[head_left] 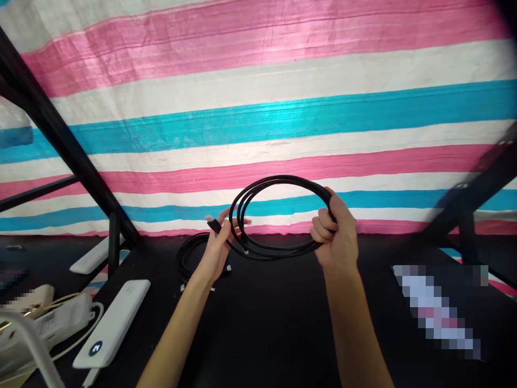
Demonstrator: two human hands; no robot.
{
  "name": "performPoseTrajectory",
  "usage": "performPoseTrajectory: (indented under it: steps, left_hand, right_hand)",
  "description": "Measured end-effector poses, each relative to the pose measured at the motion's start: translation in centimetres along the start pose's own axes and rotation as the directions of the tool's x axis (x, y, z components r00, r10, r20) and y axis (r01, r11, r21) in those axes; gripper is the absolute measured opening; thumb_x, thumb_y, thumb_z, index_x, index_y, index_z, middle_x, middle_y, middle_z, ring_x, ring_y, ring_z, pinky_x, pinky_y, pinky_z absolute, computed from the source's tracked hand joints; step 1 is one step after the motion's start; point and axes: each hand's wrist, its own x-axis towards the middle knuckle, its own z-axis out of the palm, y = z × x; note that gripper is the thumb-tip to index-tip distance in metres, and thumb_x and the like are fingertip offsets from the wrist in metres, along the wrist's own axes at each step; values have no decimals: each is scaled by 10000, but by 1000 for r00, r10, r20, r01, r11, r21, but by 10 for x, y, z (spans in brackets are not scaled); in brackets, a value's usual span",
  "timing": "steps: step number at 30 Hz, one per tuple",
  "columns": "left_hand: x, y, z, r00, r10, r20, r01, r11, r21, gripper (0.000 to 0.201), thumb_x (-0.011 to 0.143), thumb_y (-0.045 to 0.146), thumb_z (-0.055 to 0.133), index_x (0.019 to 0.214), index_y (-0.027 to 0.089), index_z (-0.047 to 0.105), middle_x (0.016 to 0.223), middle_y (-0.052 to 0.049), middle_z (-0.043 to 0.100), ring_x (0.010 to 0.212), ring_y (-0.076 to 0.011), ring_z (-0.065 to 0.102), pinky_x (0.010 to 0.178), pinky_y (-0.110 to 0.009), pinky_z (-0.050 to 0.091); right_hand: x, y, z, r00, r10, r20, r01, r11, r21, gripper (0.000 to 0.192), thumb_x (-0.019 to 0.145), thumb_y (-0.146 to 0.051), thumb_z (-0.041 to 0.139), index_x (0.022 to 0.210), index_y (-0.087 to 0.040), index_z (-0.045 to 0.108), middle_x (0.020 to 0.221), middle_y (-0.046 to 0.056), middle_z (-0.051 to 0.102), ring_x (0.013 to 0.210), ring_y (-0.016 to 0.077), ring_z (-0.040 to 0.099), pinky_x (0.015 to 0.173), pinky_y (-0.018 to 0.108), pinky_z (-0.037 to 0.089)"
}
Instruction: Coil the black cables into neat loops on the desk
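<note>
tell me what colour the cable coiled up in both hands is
Black. The coiled cable shows best in the head view, held by the left hand and right hand.

We find almost nothing to read here. The white power bank (pixel 115 323) lying on the tabletop (pixel 262 334) shows a small round lit display near its end, with a figure that may be a 3, but it is too small for us to be sure.

Black cable (pixel 278 215) in loose upright loops (several turns), raised above the dark table (pixel 283 323).
</note>
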Motion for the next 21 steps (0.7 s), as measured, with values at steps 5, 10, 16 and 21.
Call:
performPoseTrajectory:
  steps: [5,10,16,21]
  left_hand:
    - [9,8,-16,863,404,-302,-319,901,295,544,766,430,680,1241,261,475,1189,-80,584,1121,-199,552,922,-309,406]
    - [-4,26,-13,833,543,100,-503,671,544,417,801,428,640,1168,239,580,1207,-96,595,1161,-256,525,947,-348,388]
    - [-18,23,11,949,158,273,-284,806,519,456,922,517,385,832,167,663,782,-73,668,690,-166,604,685,-279,446]
    - [-20,25,10,958,-100,269,-25,906,423,527,886,558,442,512,188,412,349,25,436,310,-76,356,392,-233,242]
  right_hand:
    - [-6,-1,3,990,-127,-57,115,978,-174,220,708,-359,720,881,-223,732,432,-98,259,353,34,160,335,193,106]
    - [-19,2,14,940,-274,202,340,746,-573,74,714,-243,712,767,-224,761,596,0,620,463,86,440,377,207,290]
    - [-26,6,20,899,-212,382,417,681,-602,80,740,-249,704,788,-210,756,688,6,688,407,56,404,353,192,300]
    - [-27,6,22,906,-163,390,381,714,-587,90,732,-262,707,783,-204,754,688,10,687,418,57,406,347,183,289]
